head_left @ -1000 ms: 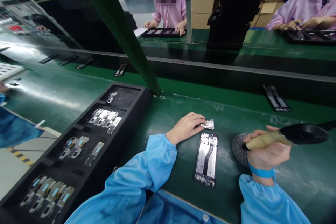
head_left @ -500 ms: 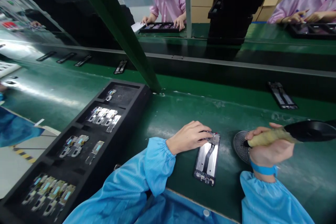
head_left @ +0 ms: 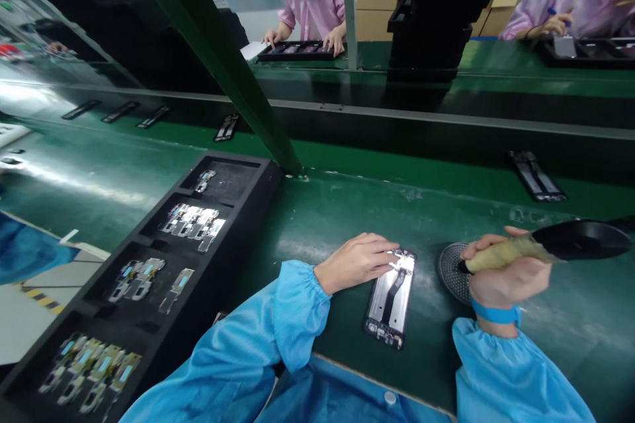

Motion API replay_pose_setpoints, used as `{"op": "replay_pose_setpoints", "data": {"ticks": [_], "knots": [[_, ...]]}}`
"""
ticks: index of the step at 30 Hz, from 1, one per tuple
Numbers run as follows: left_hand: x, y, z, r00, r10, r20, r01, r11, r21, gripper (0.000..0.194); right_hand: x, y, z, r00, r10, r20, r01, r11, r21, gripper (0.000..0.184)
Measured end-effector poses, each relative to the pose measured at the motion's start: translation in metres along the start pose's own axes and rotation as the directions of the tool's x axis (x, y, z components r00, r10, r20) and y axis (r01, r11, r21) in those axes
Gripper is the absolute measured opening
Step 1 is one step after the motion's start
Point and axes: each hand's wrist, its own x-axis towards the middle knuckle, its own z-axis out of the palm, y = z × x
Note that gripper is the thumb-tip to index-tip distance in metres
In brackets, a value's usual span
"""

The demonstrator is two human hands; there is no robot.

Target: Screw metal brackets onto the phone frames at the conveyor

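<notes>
My left hand [head_left: 361, 262] lies over the upper end of an opened phone [head_left: 391, 301], its fingers pressed together on the circuit board and the phone's edge. The phone lies flat on the green bench, silver inside with a dark flex cable along its middle. In my right hand [head_left: 518, 283] is an electric screwdriver [head_left: 578, 240], its grip wrapped in yellowish tape. The tool lies nearly level, its black tip over a round perforated metal dish [head_left: 450, 277]. Whether the tip touches the dish I cannot tell.
A black compartment tray [head_left: 258, 195] with several circuit boards stands on my left. Other opened phones, one at the right [head_left: 537, 175], lie along the darker green strip behind. A slanted green post [head_left: 238, 79] rises near the tray. Two people in pink work across the bench.
The view shifts slightly. The phone's circuit board now catches bright light. My hands keep about the same places, the screwdriver tip staying over the dish.
</notes>
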Motion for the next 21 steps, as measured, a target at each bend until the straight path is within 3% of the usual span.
{"op": "replay_pose_setpoints", "data": {"ticks": [13,21], "knots": [[-0.002,0.011,-0.004,0.997,-0.062,0.045,0.057,0.993,0.103,0.031,-0.002,0.0,0.002,1.0,-0.009,0.018,0.008,1.0,0.014,0.058],[0.009,0.026,0.009,0.999,-0.036,0.013,0.035,0.996,0.077,0.024,-0.003,-0.001,0.003,0.998,-0.023,0.055,0.024,0.999,-0.024,0.056]]}}
